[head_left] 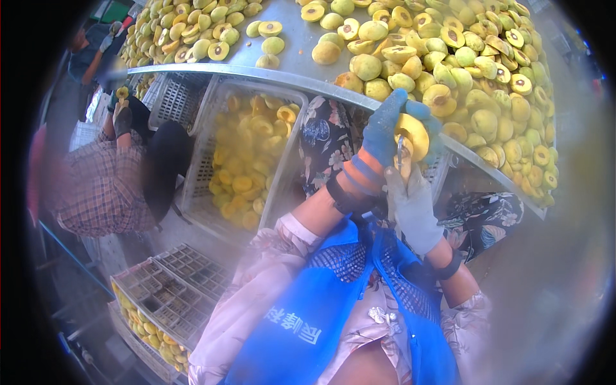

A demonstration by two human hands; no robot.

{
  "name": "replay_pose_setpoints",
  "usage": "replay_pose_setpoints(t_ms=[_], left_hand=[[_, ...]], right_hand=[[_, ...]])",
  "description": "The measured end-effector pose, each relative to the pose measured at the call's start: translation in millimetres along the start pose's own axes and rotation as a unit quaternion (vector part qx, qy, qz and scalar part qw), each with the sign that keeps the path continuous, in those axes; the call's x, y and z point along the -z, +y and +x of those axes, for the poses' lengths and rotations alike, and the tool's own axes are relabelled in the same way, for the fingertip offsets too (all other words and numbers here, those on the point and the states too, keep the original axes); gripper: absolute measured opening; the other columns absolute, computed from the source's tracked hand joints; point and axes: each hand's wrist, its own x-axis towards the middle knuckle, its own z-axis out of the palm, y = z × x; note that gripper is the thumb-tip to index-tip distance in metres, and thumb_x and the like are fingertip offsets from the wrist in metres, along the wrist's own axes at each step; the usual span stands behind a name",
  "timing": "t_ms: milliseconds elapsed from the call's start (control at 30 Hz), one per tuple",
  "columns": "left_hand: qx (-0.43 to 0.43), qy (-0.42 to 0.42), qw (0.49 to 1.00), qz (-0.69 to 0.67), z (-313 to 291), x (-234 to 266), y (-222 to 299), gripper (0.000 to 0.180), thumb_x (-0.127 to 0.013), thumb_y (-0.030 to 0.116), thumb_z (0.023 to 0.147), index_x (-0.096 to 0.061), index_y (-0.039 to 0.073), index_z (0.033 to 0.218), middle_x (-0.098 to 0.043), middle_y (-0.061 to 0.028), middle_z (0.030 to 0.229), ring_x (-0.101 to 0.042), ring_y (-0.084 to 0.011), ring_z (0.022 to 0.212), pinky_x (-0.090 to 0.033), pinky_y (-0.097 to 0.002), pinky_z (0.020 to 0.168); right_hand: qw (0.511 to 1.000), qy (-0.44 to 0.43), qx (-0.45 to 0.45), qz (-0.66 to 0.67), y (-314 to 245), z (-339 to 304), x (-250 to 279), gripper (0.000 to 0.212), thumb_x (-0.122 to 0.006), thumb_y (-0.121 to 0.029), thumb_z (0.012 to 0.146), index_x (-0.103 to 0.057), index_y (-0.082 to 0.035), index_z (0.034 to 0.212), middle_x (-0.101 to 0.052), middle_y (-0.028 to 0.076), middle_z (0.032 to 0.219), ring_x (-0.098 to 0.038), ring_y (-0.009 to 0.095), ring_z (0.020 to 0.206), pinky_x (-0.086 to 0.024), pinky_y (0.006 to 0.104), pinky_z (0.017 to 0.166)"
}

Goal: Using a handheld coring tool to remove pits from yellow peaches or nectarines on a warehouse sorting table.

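Blue vest (282, 350): carries a line of printed lettering (294, 326), worn by the person whose hands are at work.
Script: a few large Chinese characters, close together in one short row.
Colour: whitish print on the plain blue cloth.
Place: on the vest's left front panel, below the mesh part (340, 262).
Direction: upside down in this view, the row running at a slant.
Legibility: big and fairly clear, slightly softened by haze.

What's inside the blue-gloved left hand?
A cut yellow fruit sits in the left hand; a tool in the right hand is at its face. The fruit's back and the palm behind are covered.
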Motion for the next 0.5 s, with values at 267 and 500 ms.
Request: replay_pose_setpoints(t_ms=[267, 500], left_hand=[[0.058, 0.01, 0.994, -0.095, -2.2, -12.0, 12.6, 0.041, -0.048, 0.036, 0.095, -0.063, -0.001, 0.085, -0.066, -0.012, 0.077, -0.062, -0.0175, 0.067, -0.051, -0.0293, 0.062], [-0.066, -0.136, 0.957, 0.247, 2.4, 18.4, 13.6, 0.04, -0.047, 0.033, 0.095, -0.066, -0.001, 0.09, -0.064, -0.0069, 0.071, -0.058, -0.0128, 0.061, -0.047, -0.0243, 0.059]], right_hand=[[0.973, 0.071, 0.165, -0.142, 49.2, 19.4, 11.3, 0.03, -0.054, -0.029, 0.09, -0.05, 0.001, 0.09, -0.053, 0.013, 0.059, -0.053, 0.022, 0.049, -0.04, 0.0347, 0.048], [0.917, -0.246, -0.239, 0.203, -30.1, 13.3, 39.6, 0.031, -0.041, -0.033, 0.095, -0.048, -0.007, 0.08, -0.043, -0.002, 0.055, -0.042, 0.008, 0.046, -0.033, 0.0235, 0.043]])
